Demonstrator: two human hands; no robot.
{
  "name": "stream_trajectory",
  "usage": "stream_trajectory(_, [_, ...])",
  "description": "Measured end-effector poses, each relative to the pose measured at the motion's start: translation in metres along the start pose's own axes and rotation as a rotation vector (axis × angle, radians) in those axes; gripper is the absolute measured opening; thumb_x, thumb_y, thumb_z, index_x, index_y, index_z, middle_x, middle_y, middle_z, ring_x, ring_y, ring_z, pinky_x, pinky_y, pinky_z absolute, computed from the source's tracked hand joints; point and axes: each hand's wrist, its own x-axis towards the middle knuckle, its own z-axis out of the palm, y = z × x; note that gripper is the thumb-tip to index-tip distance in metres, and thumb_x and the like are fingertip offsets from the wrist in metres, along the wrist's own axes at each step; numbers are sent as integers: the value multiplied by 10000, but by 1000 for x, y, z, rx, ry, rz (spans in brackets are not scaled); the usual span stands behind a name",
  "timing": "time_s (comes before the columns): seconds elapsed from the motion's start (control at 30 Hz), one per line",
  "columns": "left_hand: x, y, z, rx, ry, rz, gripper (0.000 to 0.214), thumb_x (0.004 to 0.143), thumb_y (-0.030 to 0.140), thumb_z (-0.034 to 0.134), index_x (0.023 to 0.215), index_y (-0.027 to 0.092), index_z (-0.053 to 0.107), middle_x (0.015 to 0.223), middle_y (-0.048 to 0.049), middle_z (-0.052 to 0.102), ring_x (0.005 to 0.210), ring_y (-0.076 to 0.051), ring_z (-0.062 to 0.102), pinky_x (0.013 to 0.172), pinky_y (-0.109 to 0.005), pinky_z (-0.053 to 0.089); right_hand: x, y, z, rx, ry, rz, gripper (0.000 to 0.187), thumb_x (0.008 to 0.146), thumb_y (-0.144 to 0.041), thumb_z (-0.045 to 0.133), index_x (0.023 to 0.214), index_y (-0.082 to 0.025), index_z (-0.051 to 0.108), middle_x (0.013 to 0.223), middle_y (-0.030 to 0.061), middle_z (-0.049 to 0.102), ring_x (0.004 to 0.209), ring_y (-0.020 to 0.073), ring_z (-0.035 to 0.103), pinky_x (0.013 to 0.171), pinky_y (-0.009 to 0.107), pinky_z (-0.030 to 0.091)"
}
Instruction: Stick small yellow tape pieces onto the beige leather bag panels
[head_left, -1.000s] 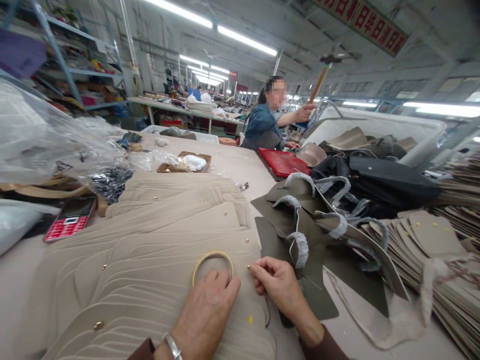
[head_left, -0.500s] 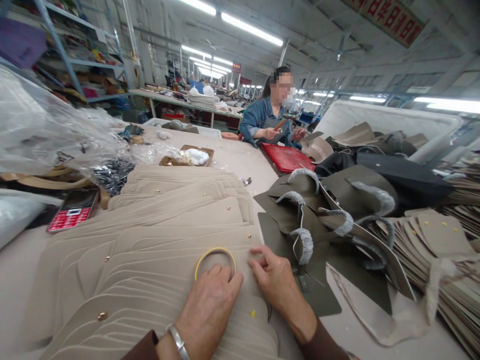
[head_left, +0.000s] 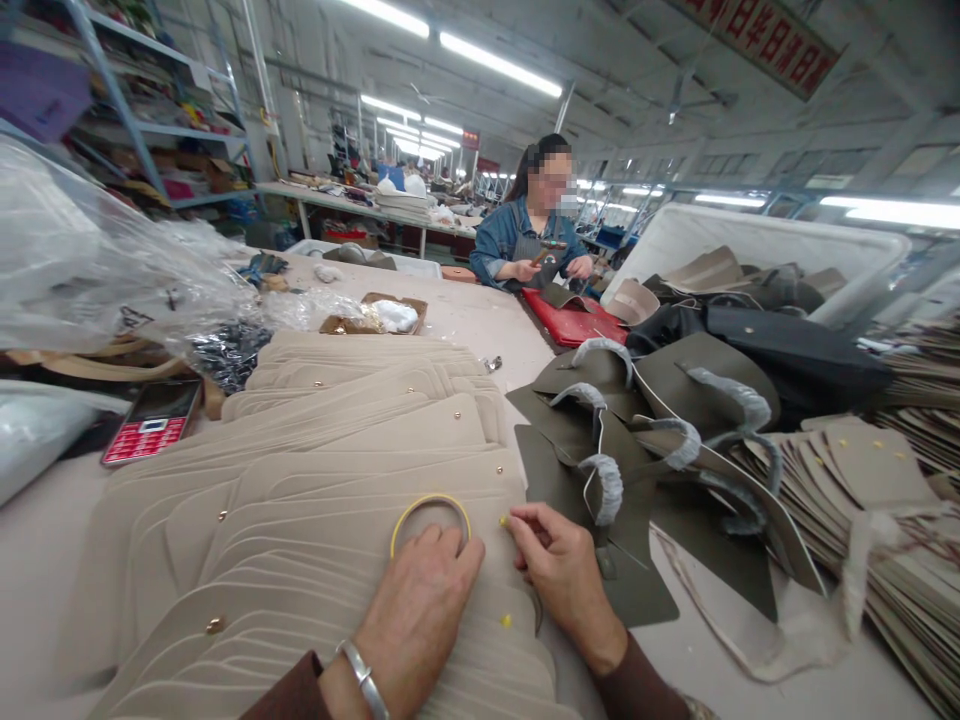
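My left hand (head_left: 420, 605) is closed around the near side of a roll of yellow tape (head_left: 405, 512), resting on overlapping beige leather-like panels (head_left: 315, 505). To its right, my right hand (head_left: 564, 565) is closed in a pinch, thumb against forefinger. A small piece of yellow tape (head_left: 503, 520) shows right at those fingertips, at the panels' right edge. Another yellow tape piece (head_left: 506, 621) is stuck on a nearer panel. Small gold-coloured studs (head_left: 215, 626) dot several panels. The palm side of my left hand is hidden.
Dark olive pieces with wrapped handles (head_left: 604, 490) lie to the right, beside more stacked beige panels (head_left: 862, 455). A red-keyed phone (head_left: 154, 425) and clear plastic bags (head_left: 112, 270) are at left. Across the table a person (head_left: 529, 235) handles pieces near a red pad (head_left: 574, 322).
My right hand has drawn slightly right and down, and the yellow tape piece now shows at its fingertips. My left hand stays on the roll. The person opposite has lowered their hands.
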Motion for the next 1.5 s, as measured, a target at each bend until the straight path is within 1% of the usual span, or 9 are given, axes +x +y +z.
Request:
stream_trajectory(0.07, [1,0,0,-1,-8,-6,361,840,-37,341,975,182,596,994,-74,624,935,-252,569,825,-432,505,2,0,0,109,-12,128,384,865,-496,554,988,-149,661,584,-10,594,443,125,545,421,212,464])
stream_trajectory(0.13, [1,-1,0,-2,-13,-9,335,855,-20,353,971,181,595,980,-71,621,929,-244,566,823,-419,503,3,0,-1,127,-44,186,411,855,-533,546,938,-146,660,555,-19,573,434,123,538,411,207,466])
stream_trajectory(0.27, [0,0,0,-4,-12,-13,361,836,-36,345,980,184,593,986,-69,620,919,-243,566,825,-425,501,5,-1,-1,18,-88,170,369,851,-497,556,774,-155,671,521,-22,533,447,120,523,416,196,447])
stream_trajectory(0.43, [-1,0,1,7,-16,-15,365,836,-32,344,996,184,590,1001,-72,621,930,-245,567,833,-432,502,6,-3,3,-89,-49,97,336,844,-426,567,650,-158,625,512,-29,492,442,96,446,403,181,373])
stream_trajectory(0.73, [1,1,0,-7,-18,-8,342,841,-25,344,971,180,585,994,-79,621,927,-250,575,818,-432,506,7,4,2,205,-103,244,389,804,-543,569,726,-162,564,472,-53,485,393,93,442,408,197,389])
stream_trajectory(1.23, [4,0,4,-15,-8,-7,358,842,-29,323,976,182,579,972,-82,618,925,-266,574,823,-459,504,13,-7,7,-230,-6,-50,287,834,-330,552,598,-170,590,556,4,593,526,129,542,521,224,389])
stream_trajectory(1.33, [4,-1,4,-12,12,2,349,836,-28,335,972,182,577,978,-83,617,925,-271,573,818,-461,503,12,0,6,-149,-22,91,216,812,-384,600,745,-179,597,529,-31,557,437,129,532,432,219,385])
stream_trajectory(1.4, [3,0,3,-9,3,-4,349,833,-32,337,964,183,578,975,-82,620,919,-264,576,816,-449,505,9,5,5,-14,-29,201,282,818,-448,598,921,-186,581,541,-55,552,390,134,528,367,215,379])
stream_trajectory(1.5, [2,1,1,-2,-12,-13,358,830,-39,334,967,182,581,978,-78,623,926,-257,581,822,-438,508,1,8,2,95,-43,172,303,864,-481,547,901,-183,593,565,-33,580,443,139,567,410,216,429])
